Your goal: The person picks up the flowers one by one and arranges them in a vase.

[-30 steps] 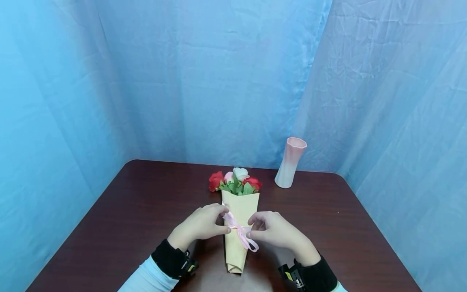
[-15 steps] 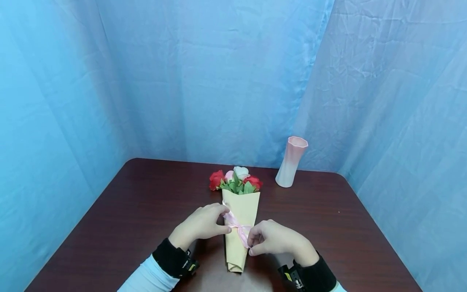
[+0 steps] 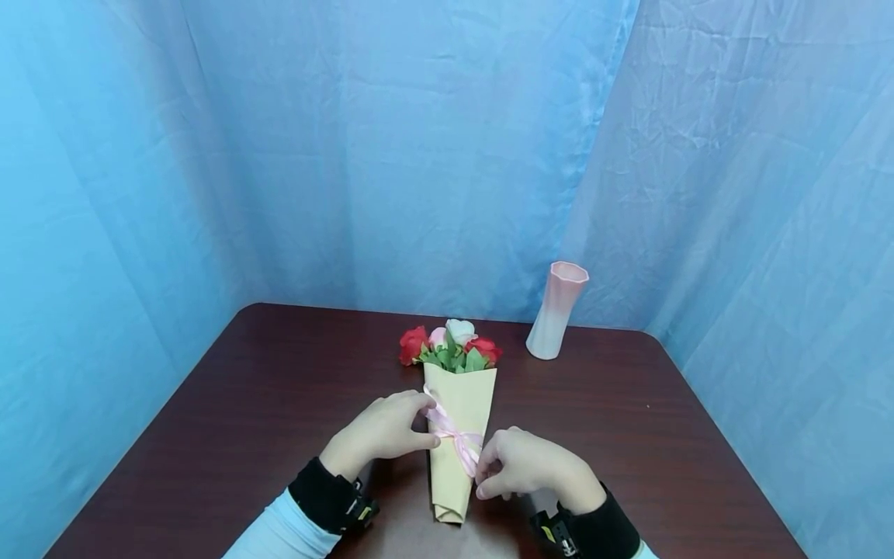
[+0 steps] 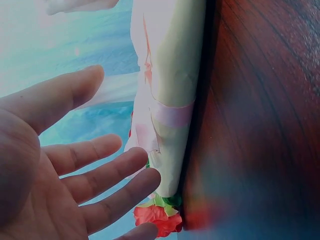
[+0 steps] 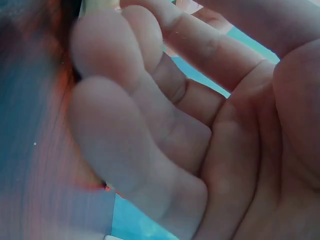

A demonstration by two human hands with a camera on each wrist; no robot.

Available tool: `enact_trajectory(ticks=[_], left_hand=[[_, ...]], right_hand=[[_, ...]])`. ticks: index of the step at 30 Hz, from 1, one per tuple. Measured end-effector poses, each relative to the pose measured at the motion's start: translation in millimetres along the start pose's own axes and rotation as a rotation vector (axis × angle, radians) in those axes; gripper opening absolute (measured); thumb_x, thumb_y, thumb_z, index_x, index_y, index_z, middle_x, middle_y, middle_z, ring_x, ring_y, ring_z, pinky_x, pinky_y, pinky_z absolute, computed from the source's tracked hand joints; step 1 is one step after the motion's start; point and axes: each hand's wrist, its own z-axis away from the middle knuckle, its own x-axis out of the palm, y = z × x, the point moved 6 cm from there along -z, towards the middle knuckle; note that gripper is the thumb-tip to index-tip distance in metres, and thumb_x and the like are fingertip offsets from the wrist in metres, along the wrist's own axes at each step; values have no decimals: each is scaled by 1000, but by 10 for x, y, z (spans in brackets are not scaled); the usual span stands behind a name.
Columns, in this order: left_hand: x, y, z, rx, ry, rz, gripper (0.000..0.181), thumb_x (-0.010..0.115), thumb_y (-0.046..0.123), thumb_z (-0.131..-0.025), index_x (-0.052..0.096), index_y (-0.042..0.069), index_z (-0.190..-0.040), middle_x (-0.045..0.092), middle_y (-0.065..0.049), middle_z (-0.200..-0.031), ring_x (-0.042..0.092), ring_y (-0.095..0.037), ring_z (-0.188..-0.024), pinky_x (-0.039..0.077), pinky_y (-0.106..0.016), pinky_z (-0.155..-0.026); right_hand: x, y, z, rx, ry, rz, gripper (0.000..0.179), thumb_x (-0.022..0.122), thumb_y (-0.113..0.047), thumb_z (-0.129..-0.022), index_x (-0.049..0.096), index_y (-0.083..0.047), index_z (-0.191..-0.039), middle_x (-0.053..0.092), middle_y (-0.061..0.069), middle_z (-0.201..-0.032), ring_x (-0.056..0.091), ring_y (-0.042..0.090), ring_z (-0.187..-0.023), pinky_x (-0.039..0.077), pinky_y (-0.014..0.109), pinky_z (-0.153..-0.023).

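Compared with a second ago, the right hand (image 3: 527,463) sits lower, beside the hanging end of the pink ribbon (image 3: 452,428), its fingers curled; whether it pinches the ribbon cannot be told. Fingers spread and holding nothing, the left hand (image 3: 386,427) is in the same place at the bouquet's left edge. Wrapped in cream paper, the bouquet (image 3: 469,396) lies between both hands on the dark table (image 3: 279,388), flowers pointing away from the person.
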Motion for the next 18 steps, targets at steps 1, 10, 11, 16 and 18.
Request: enact_trajectory(ticks=[1,10,11,16,18], left_hand=[[0,2,2,2,2,2,56,80,42,-85,67,10,-129,67,-4,-120,61,-19,-105,52,-46,-93],[-2,-23,-6,-3,13,10,57,80,41,-85,66,10,-131,65,-6,-127,60,-24,-117,51,-48,-98],[-2,-28,-7,-4,13,11,58,80,41,-85,65,10,-132,65,-6,-128,59,-24,-118,50,-48,-98],[-8,-48,-11,-2,16,18,61,80,39,-85,63,9,-135,65,-6,-126,60,-23,-115,51,-47,-97],[-14,-57,-11,2,22,21,60,80,37,-85,63,9,-135,65,-7,-126,60,-23,-113,51,-47,-97]], right_hand=[[6,7,5,14,-4,-5,10,80,-14,-87,76,-20,-80,64,-6,-61,62,13,-50,51,25,-54],[-5,41,6,42,40,105,6,80,-20,-86,79,-19,-91,62,-10,-59,59,8,-51,45,23,-53],[-8,41,-3,33,45,125,5,79,-20,-86,78,-20,-90,61,-11,-59,56,5,-50,43,22,-52],[-23,42,-29,9,52,166,10,78,-21,-86,70,-23,-82,57,-13,-61,44,0,-51,35,21,-50],[-27,50,-36,12,57,160,13,78,-21,-86,67,-24,-79,58,-13,-62,43,0,-52,34,21,-51]])
